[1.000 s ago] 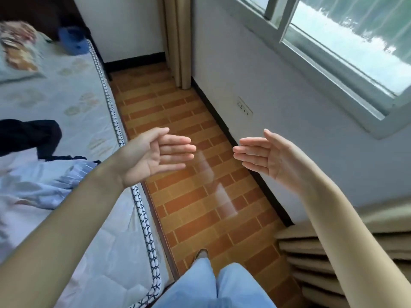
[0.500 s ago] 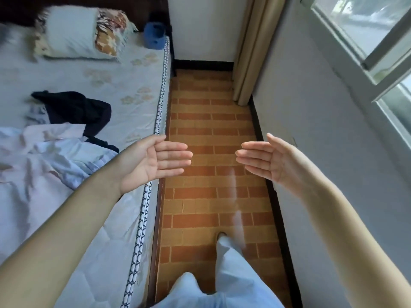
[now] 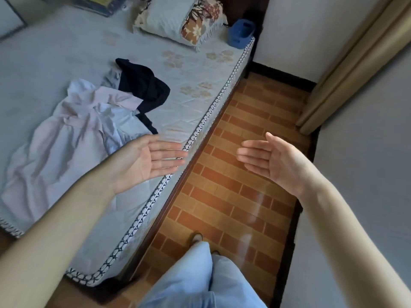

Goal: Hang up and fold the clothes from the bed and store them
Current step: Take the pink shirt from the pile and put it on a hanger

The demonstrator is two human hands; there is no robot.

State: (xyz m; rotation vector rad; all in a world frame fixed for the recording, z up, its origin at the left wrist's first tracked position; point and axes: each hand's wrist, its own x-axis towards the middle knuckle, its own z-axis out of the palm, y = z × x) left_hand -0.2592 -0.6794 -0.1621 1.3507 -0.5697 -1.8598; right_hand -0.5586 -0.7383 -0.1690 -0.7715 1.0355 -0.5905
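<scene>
The bed has a pale quilted mattress cover with faint flower prints and a dark patterned trim along its edge. On it lie a crumpled pale pink garment, a light blue garment partly under it, and a black garment touching both. Near the head end rest a floral pillow and a blue basket. Beside the bed runs a brick-patterned floor

Pale pink garment, black garment, orange brick-patterned floor
</scene>
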